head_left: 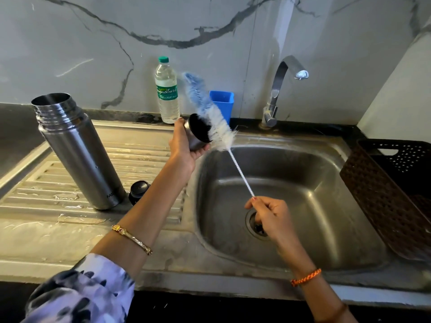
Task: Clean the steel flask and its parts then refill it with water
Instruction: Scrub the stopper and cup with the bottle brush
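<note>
At the stainless-steel sink basin (pixel 303 183), I watch two bare hands work over a flask part. The left hand (pixel 184 145) grasps a small steel cup-shaped flask cap with a black inner lining (pixel 198 131), holding it above the basin's left rim with its opening turned toward the right. The right hand (pixel 271 215), above the basin's drain (pixel 257 226), pinches the thin white twisted-wire handle of a long bottle brush with white and blue bristles (pixel 210 108); the bristle head lies against the cap's black mouth and reaches up past it toward the wall.

The tall cylindrical brushed-steel flask (pixel 79 150) stands open and lidless on the ribbed steel draining surface (pixel 144 155) left of the basin, water beading around its base. A small round black stopper (pixel 138 191) sits on the same surface, just beside the flask's foot, between it and the left forearm.

Behind the basin's left corner, a clear plastic water bottle with a green cap and green label (pixel 166 92) stands against the grey marble wall, and a blue plastic holder (pixel 222 101) stands to its right. A curved chrome tap (pixel 279 89) rises behind the basin. A dark brown perforated plastic basket (pixel 382 197) rests at the basin's right edge.
</note>
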